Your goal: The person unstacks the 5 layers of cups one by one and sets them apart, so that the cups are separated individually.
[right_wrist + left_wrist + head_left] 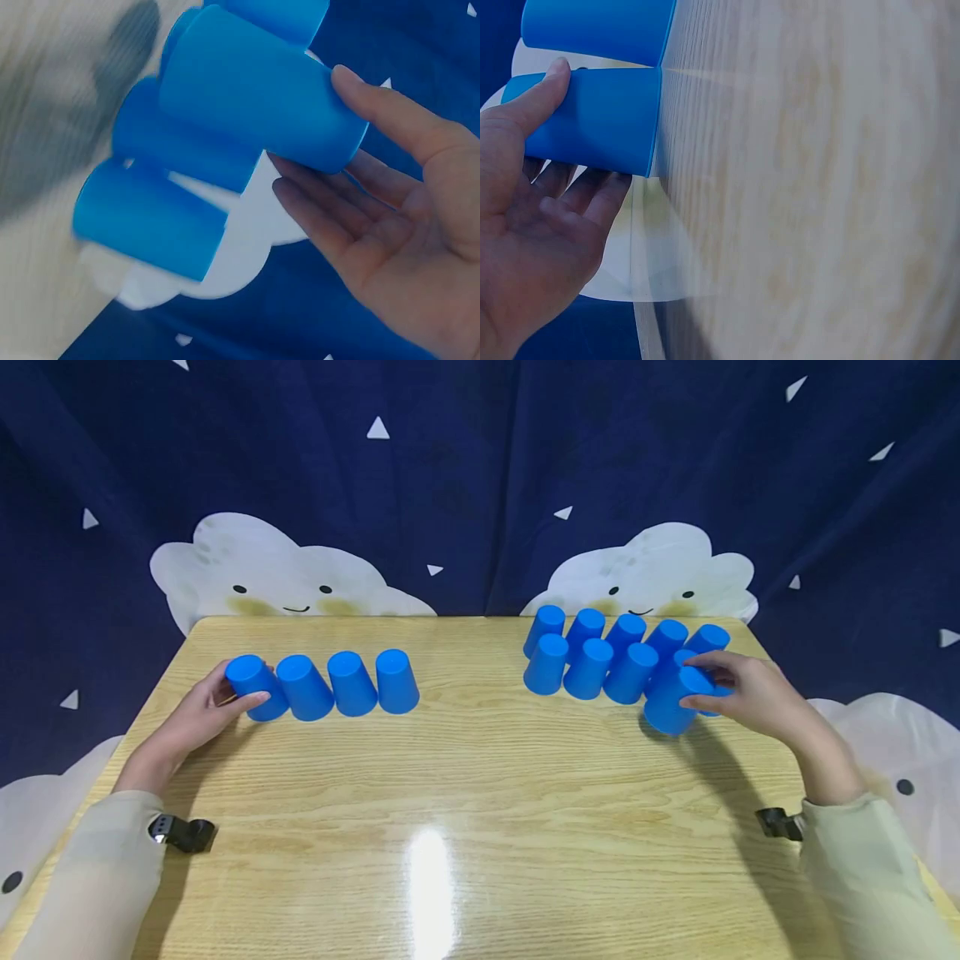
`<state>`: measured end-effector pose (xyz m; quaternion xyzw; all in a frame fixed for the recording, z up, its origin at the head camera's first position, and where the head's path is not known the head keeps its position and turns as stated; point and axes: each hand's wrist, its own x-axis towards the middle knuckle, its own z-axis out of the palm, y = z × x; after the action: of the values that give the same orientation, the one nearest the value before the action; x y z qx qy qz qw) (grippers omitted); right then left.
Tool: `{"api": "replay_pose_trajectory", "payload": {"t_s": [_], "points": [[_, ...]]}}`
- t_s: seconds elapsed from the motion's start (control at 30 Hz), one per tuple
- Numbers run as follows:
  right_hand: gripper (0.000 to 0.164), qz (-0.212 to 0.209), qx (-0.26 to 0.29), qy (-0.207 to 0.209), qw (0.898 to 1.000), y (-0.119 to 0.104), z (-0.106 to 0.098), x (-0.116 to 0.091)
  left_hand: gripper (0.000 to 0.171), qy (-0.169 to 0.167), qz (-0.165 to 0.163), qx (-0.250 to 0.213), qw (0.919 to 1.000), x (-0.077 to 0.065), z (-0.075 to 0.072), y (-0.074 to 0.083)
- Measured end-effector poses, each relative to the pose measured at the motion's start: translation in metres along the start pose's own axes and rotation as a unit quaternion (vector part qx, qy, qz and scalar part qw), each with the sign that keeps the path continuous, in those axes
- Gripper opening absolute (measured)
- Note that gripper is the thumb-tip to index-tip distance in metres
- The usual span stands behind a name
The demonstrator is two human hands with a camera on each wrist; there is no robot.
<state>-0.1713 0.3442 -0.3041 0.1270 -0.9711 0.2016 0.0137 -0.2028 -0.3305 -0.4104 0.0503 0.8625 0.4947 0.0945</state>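
On the left of the table, my left hand [197,717] grips an upside-down blue plastic cup [257,687], the leftmost in a row of several alike. In the left wrist view the thumb lies on one side of that cup [600,120] and the fingers on the other, its rim at the tabletop. My right hand [757,693] pinches another upside-down blue cup [667,703] near its closed end. This one is held in front of two rows of blue cups [630,675] and overlaps some. The right wrist view shows thumb and fingers on either side of the held cup [255,90].
The wooden table [480,785] ends at a dark blue curtain [465,468] with white clouds and triangles. The rest of the left row [351,685] stands beside my left hand. A bright reflection shines near the table's front.
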Motion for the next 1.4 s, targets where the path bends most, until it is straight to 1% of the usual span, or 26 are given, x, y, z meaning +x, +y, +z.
{"api": "replay_pose_trajectory", "payload": {"t_s": [0.1, 0.3, 0.43, 0.53, 0.67, 0.8, 0.93, 1.13, 1.2, 1.3, 1.4], "points": [[0.058, 0.029, -0.027, 0.001, 0.999, 0.014, -0.003, -0.007, 0.078, 0.001, 0.002, -0.001, 1.0, -0.001, 0.0, 0.0], [0.066, 0.093, -0.04, -0.038, 0.994, 0.037, -0.009, -0.02, 0.075, 0.002, 0.006, -0.004, 1.0, -0.002, 0.0, -0.001], [0.069, 0.12, -0.048, -0.034, 0.991, 0.051, -0.01, -0.025, 0.076, 0.003, 0.005, -0.005, 1.0, -0.002, 0.001, -0.001], [0.069, 0.129, -0.05, -0.029, 0.99, 0.058, -0.01, -0.028, 0.077, 0.002, 0.003, -0.003, 1.0, -0.001, 0.001, 0.0], [0.067, 0.13, -0.048, -0.023, 0.99, 0.064, -0.009, -0.029, 0.078, 0.0, -0.003, -0.002, 1.0, -0.002, 0.001, 0.0], [0.07, 0.135, -0.041, -0.03, 0.989, 0.066, -0.008, -0.031, 0.078, -0.001, -0.007, 0.0, 1.0, -0.002, 0.001, -0.001], [0.073, 0.131, -0.042, -0.032, 0.99, 0.063, -0.01, -0.033, 0.077, 0.0, -0.006, 0.0, 1.0, -0.002, 0.0, -0.001], [0.066, 0.117, -0.038, -0.009, 0.992, 0.047, -0.02, -0.034, 0.074, -0.001, 0.004, 0.001, 1.0, -0.002, 0.001, 0.0], [0.062, 0.1, -0.035, 0.004, 0.994, 0.038, -0.02, -0.031, 0.075, -0.001, 0.004, 0.002, 1.0, -0.002, 0.001, 0.0], [0.057, 0.064, -0.021, 0.027, 0.997, 0.02, -0.018, -0.025, 0.077, 0.0, 0.0, 0.004, 1.0, -0.002, 0.001, 0.001], [0.053, 0.026, 0.007, 0.027, 0.999, -0.001, -0.011, -0.015, 0.077, 0.0, 0.003, 0.005, 1.0, -0.002, 0.001, 0.001]]}}
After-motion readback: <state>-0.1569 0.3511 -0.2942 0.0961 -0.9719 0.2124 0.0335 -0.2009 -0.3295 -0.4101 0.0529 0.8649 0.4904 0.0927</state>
